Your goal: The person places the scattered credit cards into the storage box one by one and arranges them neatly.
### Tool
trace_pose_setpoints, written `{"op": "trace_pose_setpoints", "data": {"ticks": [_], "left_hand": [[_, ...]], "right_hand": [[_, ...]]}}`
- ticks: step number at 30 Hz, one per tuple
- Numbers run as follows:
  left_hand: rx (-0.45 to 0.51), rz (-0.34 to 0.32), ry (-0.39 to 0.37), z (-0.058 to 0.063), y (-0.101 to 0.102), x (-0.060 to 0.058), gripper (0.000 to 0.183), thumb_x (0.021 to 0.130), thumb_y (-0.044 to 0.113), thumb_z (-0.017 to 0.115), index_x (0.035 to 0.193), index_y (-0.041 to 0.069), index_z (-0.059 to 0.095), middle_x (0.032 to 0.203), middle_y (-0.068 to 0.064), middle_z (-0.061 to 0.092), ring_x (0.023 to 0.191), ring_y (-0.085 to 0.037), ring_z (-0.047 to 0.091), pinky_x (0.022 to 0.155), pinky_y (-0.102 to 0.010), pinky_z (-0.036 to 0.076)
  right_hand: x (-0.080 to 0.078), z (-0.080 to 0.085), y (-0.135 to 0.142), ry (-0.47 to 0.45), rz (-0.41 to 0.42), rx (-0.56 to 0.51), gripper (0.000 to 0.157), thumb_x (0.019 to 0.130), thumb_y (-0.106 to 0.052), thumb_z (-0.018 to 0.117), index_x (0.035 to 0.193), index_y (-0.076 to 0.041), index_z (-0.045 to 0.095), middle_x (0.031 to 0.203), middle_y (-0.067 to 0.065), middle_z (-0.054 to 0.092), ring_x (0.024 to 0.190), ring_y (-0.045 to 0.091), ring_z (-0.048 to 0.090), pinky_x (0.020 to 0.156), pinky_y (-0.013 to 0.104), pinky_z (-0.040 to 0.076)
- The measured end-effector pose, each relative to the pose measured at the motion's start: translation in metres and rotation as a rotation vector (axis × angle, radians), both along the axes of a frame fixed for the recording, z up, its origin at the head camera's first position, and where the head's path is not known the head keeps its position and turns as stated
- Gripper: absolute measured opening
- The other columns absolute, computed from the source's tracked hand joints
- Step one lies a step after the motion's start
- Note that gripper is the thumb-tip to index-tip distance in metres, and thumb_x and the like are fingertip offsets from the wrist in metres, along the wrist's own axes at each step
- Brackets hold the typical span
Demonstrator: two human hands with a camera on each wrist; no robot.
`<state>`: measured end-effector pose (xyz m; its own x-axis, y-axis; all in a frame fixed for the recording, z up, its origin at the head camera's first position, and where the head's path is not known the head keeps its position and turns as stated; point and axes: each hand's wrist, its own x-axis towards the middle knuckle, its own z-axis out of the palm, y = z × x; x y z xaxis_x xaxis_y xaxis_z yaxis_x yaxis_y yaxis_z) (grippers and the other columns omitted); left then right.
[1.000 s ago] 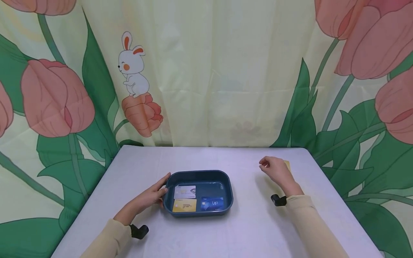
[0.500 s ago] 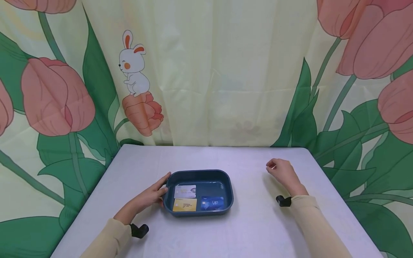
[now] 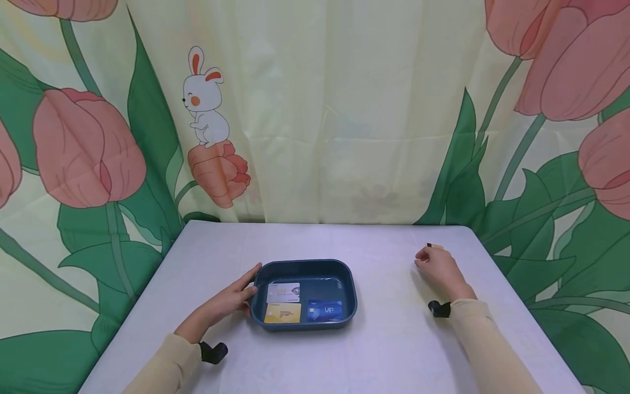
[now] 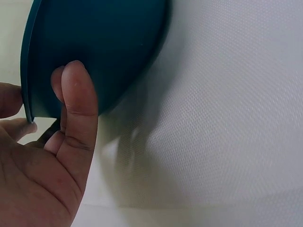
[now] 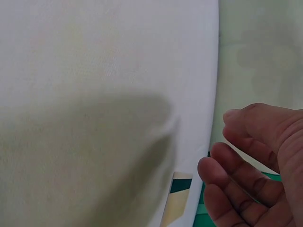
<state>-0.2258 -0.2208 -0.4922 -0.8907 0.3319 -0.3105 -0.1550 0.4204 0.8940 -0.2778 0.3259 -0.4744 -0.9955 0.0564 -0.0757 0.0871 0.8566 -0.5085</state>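
Observation:
A dark blue tray (image 3: 326,285) stands on the table, its left end gripped by my left hand (image 3: 216,307). In the left wrist view, fingers (image 4: 79,94) lie along its outer wall, and others are at the rim. Inside the tray are a white card (image 3: 283,293), a gold card (image 3: 283,313) and a blue VIP card (image 3: 325,311). My right hand (image 3: 439,271) hovers near the table's back right, fingers loosely bent and holding nothing. Close by lies a yellow card (image 5: 178,201) with a dark band, partly hidden by the hand in the head view.
A white cloth covers the table (image 3: 315,361). Behind the back edge hangs a curtain (image 3: 344,137) printed with tulips and a rabbit. Black wrist cameras sit at both cuffs.
My right hand has moved right and slightly towards me, and the yellow card now shows beyond it. The left hand and the tray have stayed in place.

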Motion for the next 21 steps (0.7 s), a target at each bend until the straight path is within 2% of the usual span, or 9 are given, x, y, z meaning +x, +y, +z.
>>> {"op": "trace_pose_setpoints", "data": {"ticks": [9, 13, 17, 21], "left_hand": [[-0.004, 0.008, 0.001, 0.0, 0.001, 0.001, 0.066, 0.11, 0.018, 0.044, 0.167, 0.031, 0.015, 0.173, -0.018, 0.01, 0.089, -0.026, 0.059, 0.074, -0.037, 0.054], [-0.005, 0.01, -0.005, 0.001, 0.002, 0.002, 0.066, 0.11, 0.017, 0.044, 0.167, 0.031, 0.014, 0.173, -0.018, 0.009, 0.092, -0.026, 0.059, 0.075, -0.037, 0.054], [-0.006, 0.006, 0.002, 0.001, 0.001, 0.002, 0.066, 0.11, 0.017, 0.044, 0.167, 0.031, 0.014, 0.173, -0.018, 0.009, 0.099, -0.027, 0.059, 0.076, -0.037, 0.054], [-0.008, 0.004, 0.004, 0.001, 0.001, 0.001, 0.065, 0.11, 0.018, 0.044, 0.167, 0.031, 0.014, 0.173, -0.017, 0.009, 0.105, -0.027, 0.058, 0.076, -0.037, 0.054]], "right_hand": [[-0.001, -0.007, 0.012, 0.04, 0.008, 0.049, 0.033, 0.1, -0.015, 0.061, 0.124, 0.006, 0.064, 0.119, 0.028, 0.065, 0.109, 0.042, 0.059, 0.098, 0.06, 0.048], [-0.002, -0.01, 0.016, 0.038, 0.016, 0.085, 0.037, 0.101, -0.015, 0.06, 0.129, 0.008, 0.063, 0.124, 0.032, 0.063, 0.115, 0.047, 0.057, 0.102, 0.063, 0.046], [-0.003, -0.013, 0.019, 0.044, 0.015, 0.147, 0.04, 0.101, -0.018, 0.058, 0.132, 0.007, 0.063, 0.133, 0.038, 0.054, 0.123, 0.056, 0.049, 0.105, 0.068, 0.04], [-0.004, -0.017, 0.022, 0.01, -0.011, 0.181, 0.046, 0.101, -0.023, 0.057, 0.137, 0.004, 0.061, 0.14, 0.042, 0.042, 0.124, 0.06, 0.042, 0.103, 0.071, 0.04]]}}
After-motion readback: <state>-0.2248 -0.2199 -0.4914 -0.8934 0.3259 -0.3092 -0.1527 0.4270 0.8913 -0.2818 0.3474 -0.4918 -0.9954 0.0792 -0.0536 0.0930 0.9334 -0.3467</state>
